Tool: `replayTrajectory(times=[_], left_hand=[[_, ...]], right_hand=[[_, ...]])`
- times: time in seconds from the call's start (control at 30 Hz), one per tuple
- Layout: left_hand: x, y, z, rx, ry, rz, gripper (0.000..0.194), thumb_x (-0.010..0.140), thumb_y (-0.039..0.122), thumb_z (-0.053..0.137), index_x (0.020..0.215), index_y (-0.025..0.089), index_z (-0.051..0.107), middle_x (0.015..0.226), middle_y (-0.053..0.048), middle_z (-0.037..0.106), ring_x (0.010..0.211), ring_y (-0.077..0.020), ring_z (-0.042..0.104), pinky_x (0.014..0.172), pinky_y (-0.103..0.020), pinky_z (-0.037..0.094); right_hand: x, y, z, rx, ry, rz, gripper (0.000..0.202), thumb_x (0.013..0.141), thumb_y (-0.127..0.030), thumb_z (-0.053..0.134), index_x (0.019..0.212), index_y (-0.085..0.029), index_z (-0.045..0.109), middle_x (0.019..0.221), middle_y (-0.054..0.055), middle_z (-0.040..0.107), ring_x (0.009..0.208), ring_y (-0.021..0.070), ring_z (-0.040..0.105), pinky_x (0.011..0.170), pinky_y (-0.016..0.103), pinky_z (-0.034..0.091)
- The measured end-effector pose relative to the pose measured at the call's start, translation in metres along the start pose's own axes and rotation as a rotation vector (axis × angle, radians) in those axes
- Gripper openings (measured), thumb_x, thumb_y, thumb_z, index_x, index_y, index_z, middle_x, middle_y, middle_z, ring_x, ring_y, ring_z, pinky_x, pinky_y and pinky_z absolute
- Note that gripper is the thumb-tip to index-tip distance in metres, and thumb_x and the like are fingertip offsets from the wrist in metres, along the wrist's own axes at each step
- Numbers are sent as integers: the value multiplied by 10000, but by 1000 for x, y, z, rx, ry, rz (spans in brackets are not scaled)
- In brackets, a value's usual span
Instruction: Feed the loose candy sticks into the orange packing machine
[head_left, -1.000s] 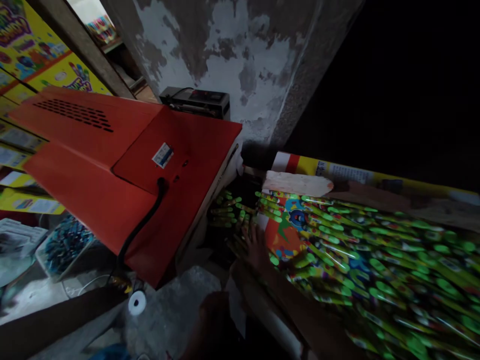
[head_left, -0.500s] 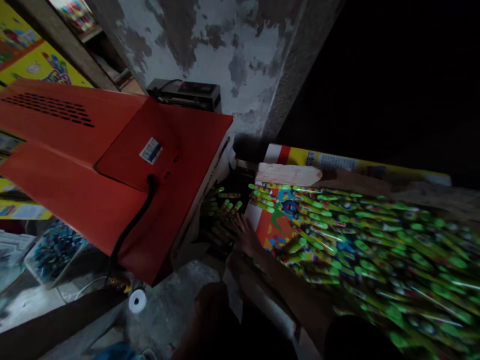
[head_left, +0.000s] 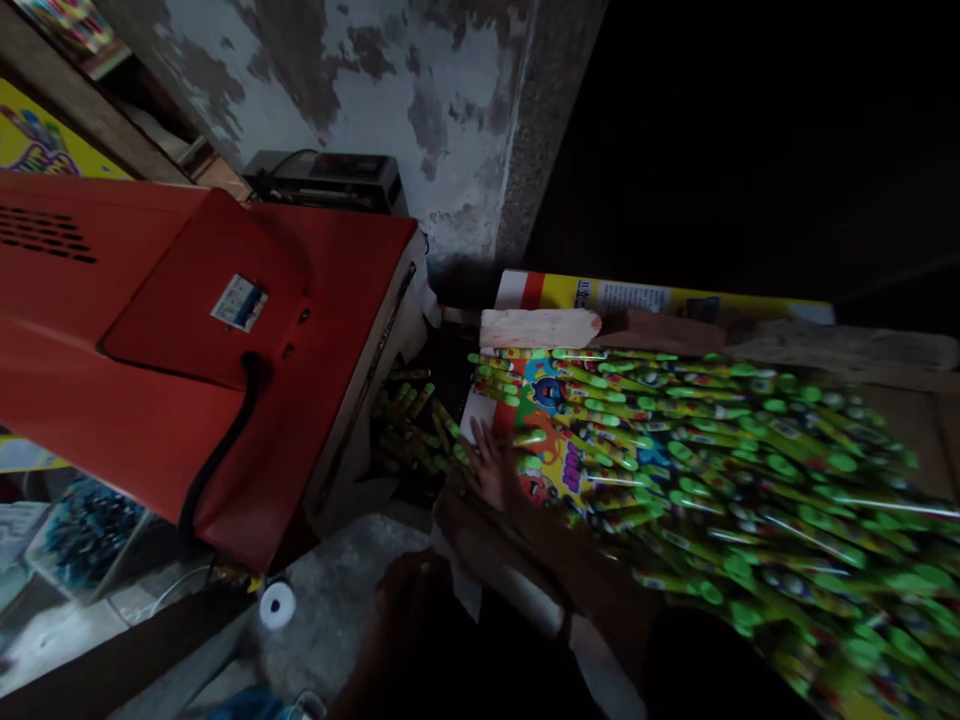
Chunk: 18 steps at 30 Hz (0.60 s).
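My right hand (head_left: 491, 470) rests palm down by the left edge of a printed cardboard sheet (head_left: 551, 445), its fingers stretched and slightly apart. Green-capped tubes (head_left: 529, 438) lie on the sheet right beside it. Many more slim tubes with green caps (head_left: 720, 430) spread over the sheet to the right. In the dark gap left of the hand sits a loose bunch of similar tubes (head_left: 409, 420). Low in the view, my left hand (head_left: 405, 590) is in deep shadow near my lap; its fingers are too dark to make out.
A red metal machine (head_left: 322, 260) with a black cable (head_left: 225, 450) fills the left. Wooden strips (head_left: 540, 327) border the sheet's far side. A bin of small blue pieces (head_left: 90, 535) and a white roll (head_left: 277, 605) are lower left. A peeling wall (head_left: 450, 130) rises behind.
My view has swung rightward. My right hand has moved from the tubes in the dark gap onto the sheet's edge, and a couple of tubes now lie beside it there.
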<state>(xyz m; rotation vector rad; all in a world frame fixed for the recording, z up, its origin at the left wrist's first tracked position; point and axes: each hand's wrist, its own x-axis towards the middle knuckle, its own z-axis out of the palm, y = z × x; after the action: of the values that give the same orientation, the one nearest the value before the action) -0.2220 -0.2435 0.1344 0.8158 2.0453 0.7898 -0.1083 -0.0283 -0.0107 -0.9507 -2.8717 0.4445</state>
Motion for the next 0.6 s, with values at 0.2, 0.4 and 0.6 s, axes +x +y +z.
replayTrajectory(times=[0.2, 0.4, 0.6], left_hand=[[-5, -17, -3, 49, 44, -3, 335, 932, 344, 424, 1080, 202, 690, 1105, -105, 732, 1049, -243, 689, 853, -372, 589], [17, -9, 5, 133, 32, 200, 323, 948, 280, 401, 1074, 202, 688, 1048, -94, 739, 991, -206, 703, 833, -332, 594], [90, 34, 67, 324, 1, 569, 363, 903, 234, 425, 1207, 185, 620, 1214, -117, 666, 1153, -231, 614, 981, -403, 528]], right_hand=[[22, -3, 22, 35, -52, -302, 549, 941, -424, 466, 1460, -254, 412, 1580, 94, 294, 1472, 341, 172, 1150, 654, 136], [43, -22, 10, 78, -65, -224, 586, 935, -369, 467, 1477, -161, 389, 1578, 166, 264, 1460, 344, 216, 1152, 560, 245], [-42, 75, -51, -42, 112, 252, 706, 899, -440, 470, 1532, -205, 263, 1611, 135, 185, 1470, 382, 135, 1137, 666, 159]])
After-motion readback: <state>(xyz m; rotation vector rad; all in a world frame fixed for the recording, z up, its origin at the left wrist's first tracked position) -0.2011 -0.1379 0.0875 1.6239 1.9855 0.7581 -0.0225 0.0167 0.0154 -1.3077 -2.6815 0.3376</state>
